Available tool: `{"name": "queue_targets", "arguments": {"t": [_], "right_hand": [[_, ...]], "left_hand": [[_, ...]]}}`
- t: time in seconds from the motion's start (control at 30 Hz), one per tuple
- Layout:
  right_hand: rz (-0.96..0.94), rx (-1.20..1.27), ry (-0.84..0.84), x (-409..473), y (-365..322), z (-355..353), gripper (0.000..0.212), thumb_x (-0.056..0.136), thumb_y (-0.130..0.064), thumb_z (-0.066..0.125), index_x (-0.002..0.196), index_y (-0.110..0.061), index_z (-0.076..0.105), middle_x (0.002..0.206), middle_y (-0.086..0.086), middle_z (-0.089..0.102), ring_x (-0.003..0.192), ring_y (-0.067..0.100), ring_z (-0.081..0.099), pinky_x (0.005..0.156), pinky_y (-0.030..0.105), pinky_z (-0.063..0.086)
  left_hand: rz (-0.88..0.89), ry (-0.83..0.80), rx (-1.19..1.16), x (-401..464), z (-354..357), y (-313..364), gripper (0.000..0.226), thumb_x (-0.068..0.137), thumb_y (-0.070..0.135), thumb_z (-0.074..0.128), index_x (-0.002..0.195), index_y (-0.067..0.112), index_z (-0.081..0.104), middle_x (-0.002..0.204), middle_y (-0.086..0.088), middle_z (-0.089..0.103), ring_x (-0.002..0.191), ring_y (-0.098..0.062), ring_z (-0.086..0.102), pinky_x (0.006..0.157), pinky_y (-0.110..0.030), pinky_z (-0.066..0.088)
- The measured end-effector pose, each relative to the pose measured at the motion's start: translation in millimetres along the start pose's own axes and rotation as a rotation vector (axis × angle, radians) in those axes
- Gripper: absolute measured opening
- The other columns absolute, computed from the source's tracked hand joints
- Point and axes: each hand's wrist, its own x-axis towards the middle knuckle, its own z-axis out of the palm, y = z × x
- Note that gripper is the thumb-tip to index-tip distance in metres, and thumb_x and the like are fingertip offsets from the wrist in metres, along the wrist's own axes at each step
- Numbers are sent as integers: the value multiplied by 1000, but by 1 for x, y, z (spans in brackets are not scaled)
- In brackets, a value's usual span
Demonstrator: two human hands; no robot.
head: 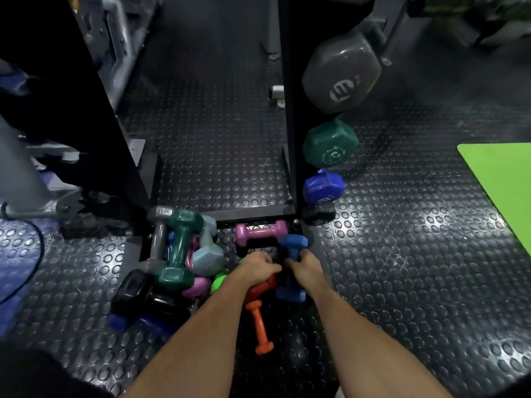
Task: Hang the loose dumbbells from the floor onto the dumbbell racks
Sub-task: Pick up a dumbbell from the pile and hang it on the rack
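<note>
Several loose dumbbells lie heaped on the studded floor at the foot of the black rack [288, 116]. My right hand [306, 267] grips the handle of a blue dumbbell [291, 293] standing nearly upright. My left hand [258, 270] is curled over a red-orange dumbbell [263, 287], fingers round it beside a black one. A pink dumbbell [260, 231] lies just beyond both hands. A small orange dumbbell [258, 327] lies between my forearms. To the left are a dark green dumbbell [179, 248], a grey one [159, 225] and a pale blue one [207, 259].
On the rack's right side hang a grey dumbbell [340, 74], a green one [329, 143], a blue one [323, 186] and a black one [319, 214]. A green mat [502, 179] lies at the right. Machine frames and a cable [34, 254] stand left.
</note>
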Motion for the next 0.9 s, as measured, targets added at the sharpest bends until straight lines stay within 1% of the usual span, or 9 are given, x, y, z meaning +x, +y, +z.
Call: {"name": "queue_targets", "arguments": {"t": [0.07,0.17,0.23,0.33,0.4,0.5,0.6,0.7,0.9], "right_hand": [[-24,100,33,-4,-6,-10,31,83,-30,74,102,-7,64,99,12,70,95,32,67,80,38,52],[21,327,80,-11,-6,-27,38,64,-44,75,86,-17,62,85,11,72,79,28,71,74,52,59],[18,454,121,-19,-10,-39,32,67,-39,78,78,-16,59,75,10,68,65,25,64,63,49,56],[-3,626,181,-39,-24,-60,24,77,-27,81,81,-14,61,75,9,66,64,23,63,53,34,50],[6,736,220,-47,-28,-74,19,84,-19,79,88,-9,63,73,8,67,63,23,64,50,31,49],[25,841,288,-57,-36,-98,21,86,-17,79,92,-2,65,70,9,66,61,26,63,49,30,51],[-1,918,353,-68,-54,-133,21,90,-19,76,90,-2,65,72,12,65,60,28,61,53,36,52],[-70,932,426,-80,-80,-171,23,91,-22,75,84,-3,65,71,10,64,60,28,62,59,44,56],[-299,852,527,-117,-160,-259,39,85,-28,81,61,-14,52,44,-9,45,50,17,44,56,36,39]], "left_hand": [[32,-18,20,-3,-1,4,31,84,48,71,88,18,71,86,-8,70,84,-26,66,72,-29,50],[66,-79,31,-10,-2,11,52,69,66,77,95,21,71,96,-1,75,92,-21,72,88,-37,58],[84,-100,13,-19,-5,20,71,53,75,78,104,27,68,102,5,74,92,-15,70,87,-36,57],[121,-114,-30,-38,-8,44,93,44,69,86,123,29,59,115,9,68,103,-11,66,94,-33,54],[163,-112,-18,-47,-9,62,93,40,63,91,120,28,58,114,9,68,104,-10,65,98,-35,54],[236,-94,-27,-60,-11,89,75,42,53,93,103,28,57,103,8,69,91,-8,63,93,-38,56],[317,-36,-31,-78,-19,121,74,50,54,93,108,24,57,107,8,66,92,-7,60,81,-28,50],[415,21,-45,-101,-32,158,76,50,62,90,106,22,57,103,11,62,84,-4,56,70,-26,44],[624,147,-34,-169,-72,248,59,66,55,88,99,22,53,89,13,58,71,2,51,57,-19,38]]}}
